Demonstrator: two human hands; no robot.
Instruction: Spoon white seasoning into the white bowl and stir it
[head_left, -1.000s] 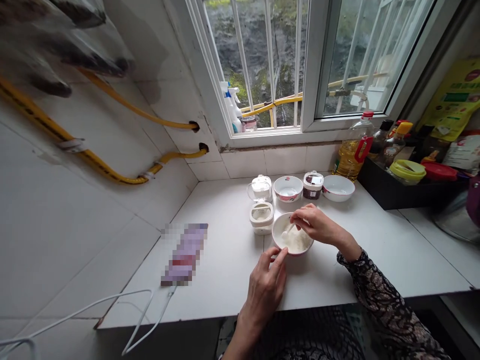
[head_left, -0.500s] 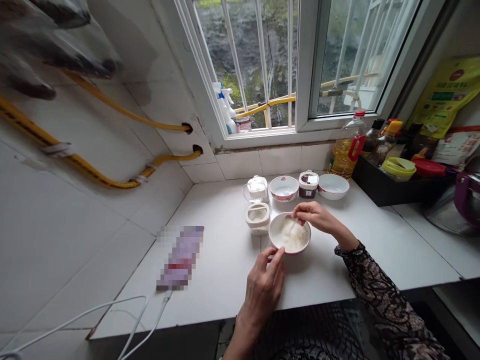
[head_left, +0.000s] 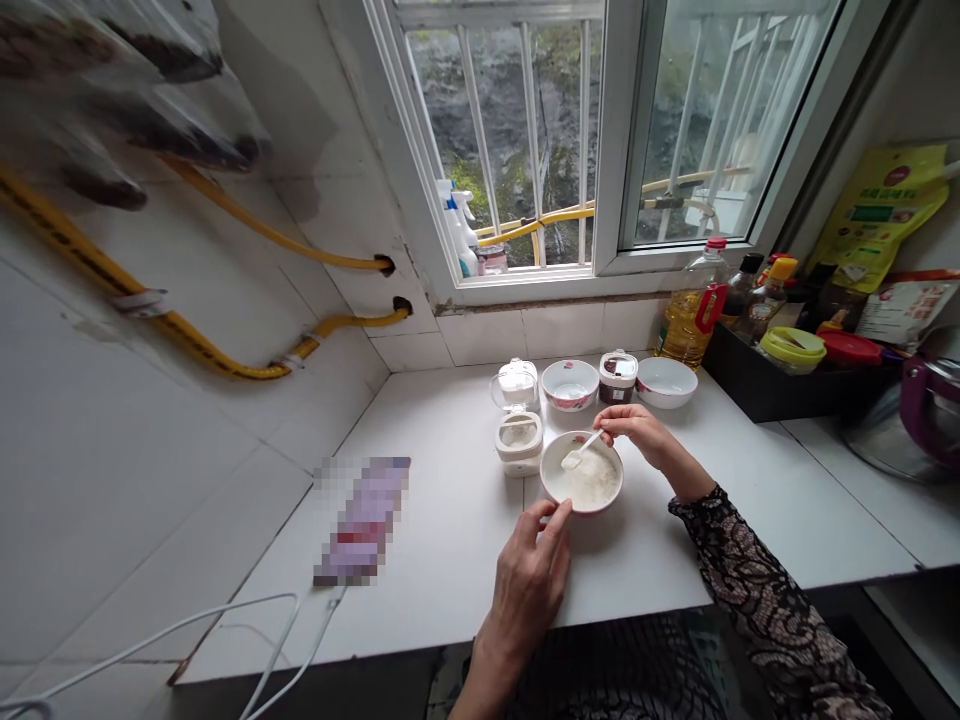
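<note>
A small white spoon (head_left: 582, 452) is pinched between the fingers of my right hand (head_left: 636, 432), its bowl end over the white powdery contents of a bowl (head_left: 549, 484). My left hand (head_left: 531, 565) grips the near rim of that bowl with thumb and fingers. Just left of the bowl stands a lidded jar (head_left: 518, 445) with pale contents. Behind are a white container with a clear lid (head_left: 517, 383), a floral bowl (head_left: 570, 386), a jar with dark contents (head_left: 618, 378) and a white bowl (head_left: 666, 384).
An oil bottle (head_left: 686, 315) stands by the window, beside a black box (head_left: 765, 385) of condiments. A metal pot with a purple handle (head_left: 919, 410) is at the right. On the left lie a blurred purple object (head_left: 364, 520) and a white cable (head_left: 289, 625).
My right hand has raised the spoon slightly, and its bowl end now shows clearly at the left of the powder. My left hand stays at the rim. The view has shifted a little.
</note>
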